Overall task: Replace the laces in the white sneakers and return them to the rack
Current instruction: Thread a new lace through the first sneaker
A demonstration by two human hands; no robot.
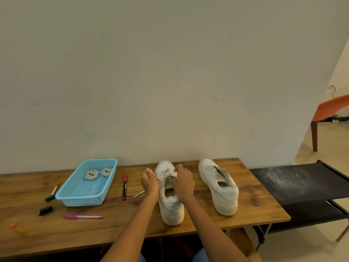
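Two white sneakers stand on the wooden table [255, 203], toes toward the wall. The left sneaker [171, 207] still carries a white lace [167, 173] across its eyelets. My left hand [150, 181] pinches that lace at the shoe's left side, and a loose lace end [138, 194] trails on the table below the hand. My right hand [183, 181] rests over the tongue with curled fingers on the lace. The right sneaker [220, 186] has no lace and stands apart, untouched. Two rolled laces [97, 173] lie in a blue basket [83, 197].
A red marker [124, 186] lies between basket and shoe. A green marker [52, 194], a black cap [45, 210], a pink pen [84, 216] and an orange piece [16, 227] lie at the left. A black fabric rack [298, 181] stands right of the table, an orange chair [328, 114] beyond.
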